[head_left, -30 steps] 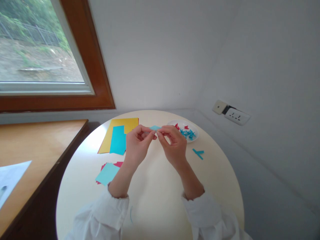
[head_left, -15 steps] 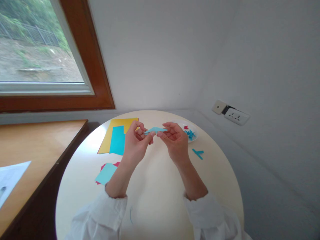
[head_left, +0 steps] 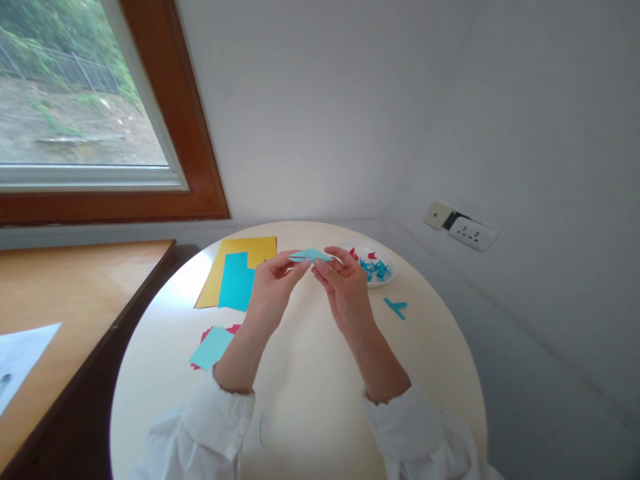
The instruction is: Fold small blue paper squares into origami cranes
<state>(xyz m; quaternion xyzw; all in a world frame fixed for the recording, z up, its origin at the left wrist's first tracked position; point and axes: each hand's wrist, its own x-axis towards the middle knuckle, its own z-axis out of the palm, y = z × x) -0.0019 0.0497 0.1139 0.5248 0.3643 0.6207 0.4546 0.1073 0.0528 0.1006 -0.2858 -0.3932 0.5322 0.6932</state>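
Note:
Between my two hands, above the far half of the round table (head_left: pixel 310 373), is a light blue piece of folded paper (head_left: pixel 311 255) shaped like a low, wide triangle. My left hand (head_left: pixel 274 283) pinches its left side, thumb along the lower edge. The right side sits in the fingers of my right hand (head_left: pixel 345 277), whose thumb meets the paper near its middle. Both thumb tips almost touch each other. The fingers behind the paper are partly hidden.
Yellow paper (head_left: pixel 213 273) and a cut blue sheet (head_left: pixel 234 283) lie at left, with light blue squares (head_left: pixel 213 347) over red ones nearer me. A white plate (head_left: pixel 389 261) holds small blue and red folded pieces. Blue strips (head_left: pixel 397 307) lie beside it. A wooden desk (head_left: pixel 100 287) stands at left.
The folded paper has tipped slightly and a slit now shows on its left side. My right hand has shifted a little left, uncovering more of the plate.

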